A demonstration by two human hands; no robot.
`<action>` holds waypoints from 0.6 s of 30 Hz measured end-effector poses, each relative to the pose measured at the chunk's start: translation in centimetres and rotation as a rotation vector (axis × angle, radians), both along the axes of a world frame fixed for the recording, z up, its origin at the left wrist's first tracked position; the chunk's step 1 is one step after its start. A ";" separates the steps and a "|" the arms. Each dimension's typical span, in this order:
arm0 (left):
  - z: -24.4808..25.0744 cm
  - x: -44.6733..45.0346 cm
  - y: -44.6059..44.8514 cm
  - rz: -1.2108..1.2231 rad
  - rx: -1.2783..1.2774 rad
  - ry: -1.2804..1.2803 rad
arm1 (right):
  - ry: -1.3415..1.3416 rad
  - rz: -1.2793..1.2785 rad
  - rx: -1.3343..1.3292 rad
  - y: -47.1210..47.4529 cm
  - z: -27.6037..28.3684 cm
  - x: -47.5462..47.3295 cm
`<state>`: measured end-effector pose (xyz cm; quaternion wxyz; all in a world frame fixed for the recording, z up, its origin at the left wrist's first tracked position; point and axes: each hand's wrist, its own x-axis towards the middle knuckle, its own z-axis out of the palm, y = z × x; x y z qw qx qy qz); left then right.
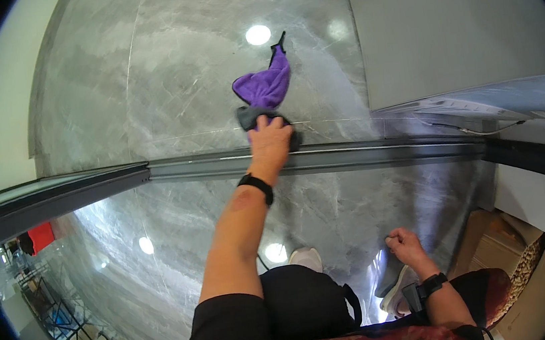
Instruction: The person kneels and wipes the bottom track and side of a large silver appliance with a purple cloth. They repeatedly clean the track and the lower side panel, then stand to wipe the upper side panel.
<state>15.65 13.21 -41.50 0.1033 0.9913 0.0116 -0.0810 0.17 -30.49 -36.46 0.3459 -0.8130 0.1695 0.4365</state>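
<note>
My left hand (269, 142) reaches forward and holds a bunched part of a purple cloth (265, 82) with dark trim and a grey patch. The cloth lies on the grey marble-patterned floor, its loose end and black loop trailing away from me. Just under my left wrist runs the dark metal door track (351, 155), and the hand is at its far edge. My right hand (404, 245) hovers near my right shoe (398, 294), fingers curled, with nothing visible in it. Black bands circle both wrists, the right one carrying a small dark device.
A grey panel or cabinet (452, 23) stands at the far right, with a thin cable (479, 130) near its base. Dark door frames border both sides. Cardboard boxes (497, 240) sit close on my right. Black metal racks (62, 315) stand at the lower left.
</note>
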 end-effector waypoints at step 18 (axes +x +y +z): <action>2.9 5.0 -10.7 -0.293 -0.049 0.053 | 0.061 -0.003 -0.096 0.0 1.5 0.6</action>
